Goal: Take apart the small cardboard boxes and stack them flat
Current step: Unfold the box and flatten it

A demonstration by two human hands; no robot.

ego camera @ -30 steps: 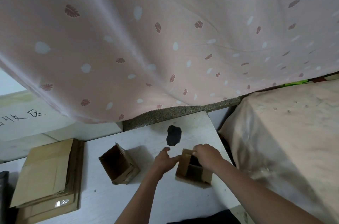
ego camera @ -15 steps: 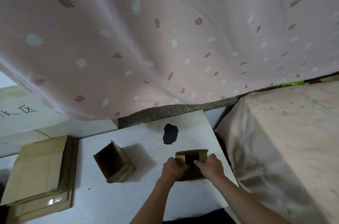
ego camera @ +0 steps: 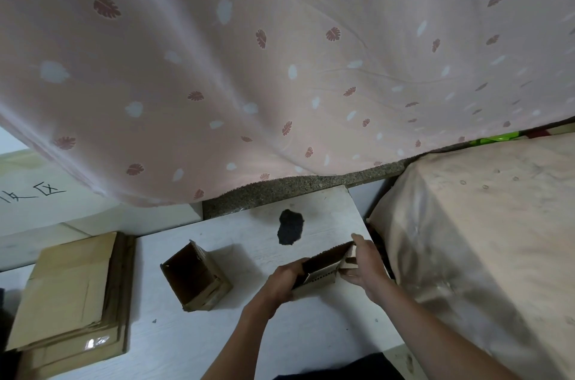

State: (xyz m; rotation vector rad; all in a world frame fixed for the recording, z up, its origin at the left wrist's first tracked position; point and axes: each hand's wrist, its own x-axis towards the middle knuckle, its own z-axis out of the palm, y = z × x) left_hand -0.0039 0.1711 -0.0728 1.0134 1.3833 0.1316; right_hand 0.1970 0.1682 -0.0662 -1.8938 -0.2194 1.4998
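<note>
Both my hands hold one small cardboard box just above the white table. My left hand grips its left end and my right hand grips its right end. The box is squashed into a narrow slanted shape, its dark inside showing. A second small box lies on its side to the left, its open mouth facing up and left. At the table's far left lies a stack of flattened cardboard.
A pink leaf-patterned curtain hangs over the back of the table. A dark patch marks the tabletop behind the held box. A cloth-covered block stands close on the right.
The held box has been turned and pressed from an open upright shape into a narrow, nearly flat one. My hands have shifted to its two ends.
</note>
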